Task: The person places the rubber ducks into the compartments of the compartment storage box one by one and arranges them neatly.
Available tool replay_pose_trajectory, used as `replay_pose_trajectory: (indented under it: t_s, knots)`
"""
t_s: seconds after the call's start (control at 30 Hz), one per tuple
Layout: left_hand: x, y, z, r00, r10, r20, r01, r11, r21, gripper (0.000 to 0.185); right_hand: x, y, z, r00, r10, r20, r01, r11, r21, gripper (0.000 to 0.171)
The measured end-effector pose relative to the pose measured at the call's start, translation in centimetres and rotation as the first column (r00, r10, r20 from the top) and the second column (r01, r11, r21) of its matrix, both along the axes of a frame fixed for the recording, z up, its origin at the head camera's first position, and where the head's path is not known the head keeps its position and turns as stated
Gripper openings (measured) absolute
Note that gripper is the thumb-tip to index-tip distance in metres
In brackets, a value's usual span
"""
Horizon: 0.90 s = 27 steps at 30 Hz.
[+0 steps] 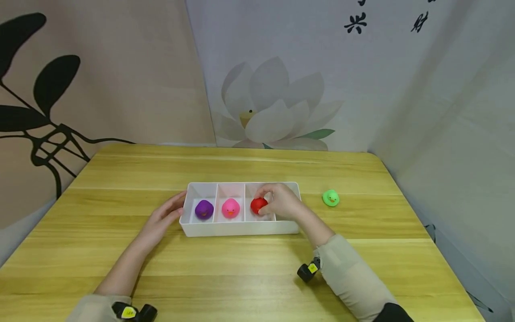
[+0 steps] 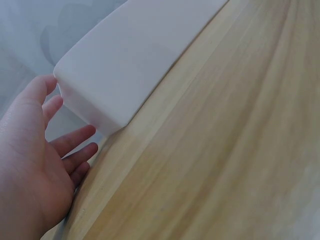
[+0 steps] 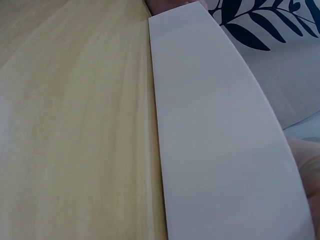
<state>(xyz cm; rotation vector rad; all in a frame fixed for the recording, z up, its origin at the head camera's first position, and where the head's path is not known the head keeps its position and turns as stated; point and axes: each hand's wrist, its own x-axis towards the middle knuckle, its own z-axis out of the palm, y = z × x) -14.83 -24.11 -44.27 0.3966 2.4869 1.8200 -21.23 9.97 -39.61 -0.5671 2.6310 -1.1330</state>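
A white divided box lies on the table with its long side toward me. Its leftmost compartment contains a purple rubber duck, and the one beside it a pink rubber duck. Over the third compartment, my right hand pinches a red rubber duck between thumb and fingers. My left hand rests at the box's left end with its fingers extended; the left wrist view shows the thumb at the top corner. In the right wrist view the box wall hides most of the right hand.
To the right of the box, a green rubber duck sits on the wooden table. Behind the table's far edge hangs a pale curtain with a printed flower. Each sleeve has a small black camera at the wrist.
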Motion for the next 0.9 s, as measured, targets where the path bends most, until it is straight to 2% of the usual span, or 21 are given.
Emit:
replay_pose_trajectory:
  t_s: [0.37,0.9]
  knots:
    - [0.1,-0.2,0.3,1.000,-0.003,-0.001,0.003,1.000,-0.002,0.047,0.2,-0.8,0.8,1.000,-0.016,0.011,0.015,0.995,0.101,0.030]
    - [0.2,-0.2,0.3,1.000,-0.004,-0.005,0.004,1.000,0.008,0.047,0.7,-0.9,1.1,0.997,-0.057,0.055,0.049,0.988,0.143,0.028]
